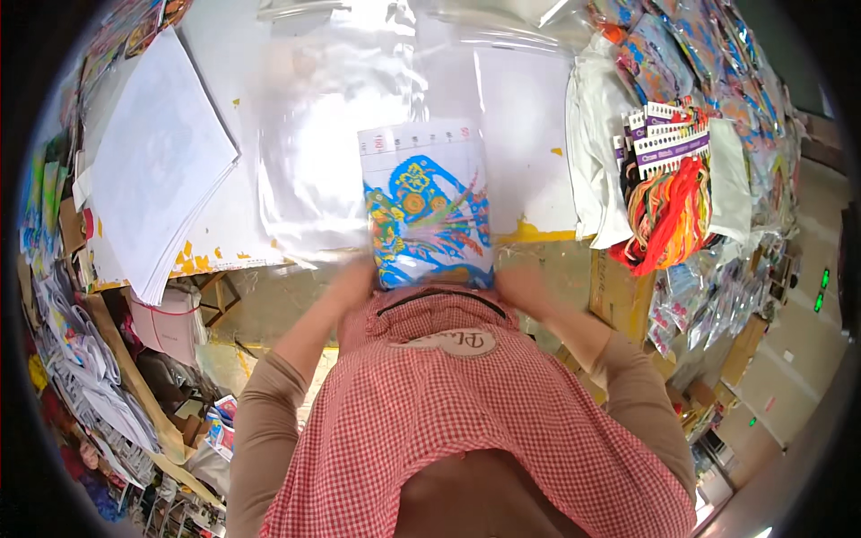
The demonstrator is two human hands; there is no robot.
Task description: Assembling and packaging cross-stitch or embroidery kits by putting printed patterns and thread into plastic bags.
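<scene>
A folded printed sheet [427, 220], white with a bright blue, yellow and orange pattern, lies in front of me. Its near end reaches past the table edge to my checked apron. At the sheet's lower left side is my left hand [357, 276], smeared and partly hidden. My right hand [520, 285] is at the lower right side, blurred as well. The fingers of both hands cannot be made out, so their grip on the sheet is unclear. Beyond the sheet, clear plastic bags [314, 170] spread over the white table [529, 117], shining in the light.
White paper sheets [161, 161] are stacked at the left, overhanging the table edge. At the right, colourful thread skeins on punched cards [668, 197] rest on folded white cloth [596, 134]. Packaged bundles [700, 54] pile up behind them. A cardboard box [619, 291] stands below the table.
</scene>
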